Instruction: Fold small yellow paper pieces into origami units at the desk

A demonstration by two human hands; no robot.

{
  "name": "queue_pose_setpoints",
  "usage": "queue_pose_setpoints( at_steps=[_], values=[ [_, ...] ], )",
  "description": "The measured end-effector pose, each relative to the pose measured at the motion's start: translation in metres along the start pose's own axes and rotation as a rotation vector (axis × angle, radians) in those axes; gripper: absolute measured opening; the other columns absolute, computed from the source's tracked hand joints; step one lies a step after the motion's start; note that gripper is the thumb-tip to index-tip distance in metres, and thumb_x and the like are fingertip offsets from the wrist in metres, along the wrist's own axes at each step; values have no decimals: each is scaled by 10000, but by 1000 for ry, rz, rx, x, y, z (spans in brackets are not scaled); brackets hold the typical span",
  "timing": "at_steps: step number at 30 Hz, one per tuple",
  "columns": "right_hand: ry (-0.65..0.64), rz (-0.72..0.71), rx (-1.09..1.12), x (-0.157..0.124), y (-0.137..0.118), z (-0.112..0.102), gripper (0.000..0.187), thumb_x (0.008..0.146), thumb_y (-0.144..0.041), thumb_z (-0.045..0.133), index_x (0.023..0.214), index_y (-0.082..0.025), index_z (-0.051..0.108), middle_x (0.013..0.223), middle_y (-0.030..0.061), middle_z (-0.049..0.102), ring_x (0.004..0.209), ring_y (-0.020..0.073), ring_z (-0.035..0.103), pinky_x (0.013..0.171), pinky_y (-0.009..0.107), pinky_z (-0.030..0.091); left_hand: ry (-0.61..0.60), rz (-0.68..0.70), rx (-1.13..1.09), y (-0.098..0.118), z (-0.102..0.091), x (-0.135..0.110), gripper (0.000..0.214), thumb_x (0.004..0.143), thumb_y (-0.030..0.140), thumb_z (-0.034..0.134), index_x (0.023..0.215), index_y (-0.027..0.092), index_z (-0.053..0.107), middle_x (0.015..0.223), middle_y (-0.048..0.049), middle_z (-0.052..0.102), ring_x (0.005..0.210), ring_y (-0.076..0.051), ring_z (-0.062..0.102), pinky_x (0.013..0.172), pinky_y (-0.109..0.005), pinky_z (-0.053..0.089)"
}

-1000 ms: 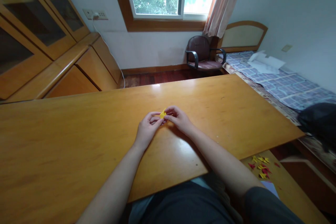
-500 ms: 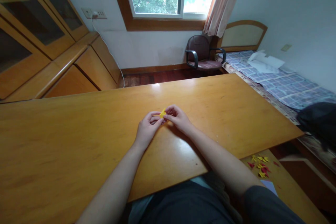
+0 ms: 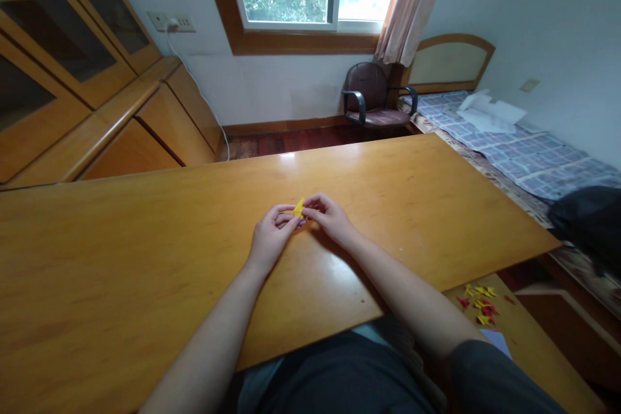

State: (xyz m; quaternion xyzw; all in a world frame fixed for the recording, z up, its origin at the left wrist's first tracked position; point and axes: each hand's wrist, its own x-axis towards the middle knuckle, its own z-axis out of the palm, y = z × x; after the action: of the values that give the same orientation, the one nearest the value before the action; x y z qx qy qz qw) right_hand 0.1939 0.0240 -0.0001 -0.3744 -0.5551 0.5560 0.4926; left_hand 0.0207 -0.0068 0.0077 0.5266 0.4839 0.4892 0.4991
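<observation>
A small yellow folded-paper piece (image 3: pixel 299 208), with a pointed tip standing up, is held between my two hands above the wooden table (image 3: pixel 169 259). My left hand (image 3: pixel 274 231) grips its lower left side between thumb and fingers. From the right, my right hand (image 3: pixel 327 215) pinches the piece with its thumb and fingertips. Parts of the paper are covered by the fingers, so its full shape does not show.
Several yellow and red folded-paper pieces (image 3: pixel 482 305) lie on a lower wooden surface at right, beside a pale pad (image 3: pixel 497 341). Past the table stand an armchair (image 3: pixel 371 94), a bed (image 3: pixel 538 158) with a dark bag (image 3: pixel 589 223), and a glass-door cabinet (image 3: pixel 87 77).
Both hands stay in nearly the same place. The yellow paper piece has turned slightly and shows more of its side between the fingers.
</observation>
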Motion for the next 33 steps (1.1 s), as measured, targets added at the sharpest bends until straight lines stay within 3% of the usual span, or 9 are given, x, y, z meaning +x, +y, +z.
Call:
queue_pose_setpoints(
  at_steps=[12, 20, 28, 33],
  values=[
    [14, -42, -91, -2, -7, 1, 156, 790, -311, 727, 867, -196, 656, 807, -5, 697, 745, 144, 651, 750, 284, 506, -11, 10, -28, -1, -1, 1, 392, 781, 441, 767, 1028, 166, 636, 890, -70, 776, 846, -218, 745, 857, -342, 557],
    [-95, -72, -256, -2, -13, -7, 112, 813, -280, 698, 867, -182, 711, 835, 19, 731, 784, 153, 666, 773, 287, 511, -46, -85, -95, -5, -4, 3, 384, 740, 466, 796, 928, 166, 646, 808, -56, 770, 764, -214, 740, 811, -335, 557],
    [-200, -236, -415, 0, -19, -18, 67, 843, -247, 683, 833, -222, 744, 842, 18, 734, 797, 170, 660, 791, 304, 508, -135, -143, -57, -1, -6, 3, 339, 747, 480, 777, 857, 162, 738, 820, -65, 772, 776, -211, 714, 779, -298, 543],
    [-245, -300, -448, 0, -21, -17, 89, 878, -258, 649, 836, -227, 721, 865, 38, 706, 826, 187, 643, 814, 332, 514, -120, -120, -7, 2, -5, 2, 349, 741, 502, 772, 840, 168, 755, 804, -64, 771, 761, -214, 708, 754, -294, 539]
  ],
)
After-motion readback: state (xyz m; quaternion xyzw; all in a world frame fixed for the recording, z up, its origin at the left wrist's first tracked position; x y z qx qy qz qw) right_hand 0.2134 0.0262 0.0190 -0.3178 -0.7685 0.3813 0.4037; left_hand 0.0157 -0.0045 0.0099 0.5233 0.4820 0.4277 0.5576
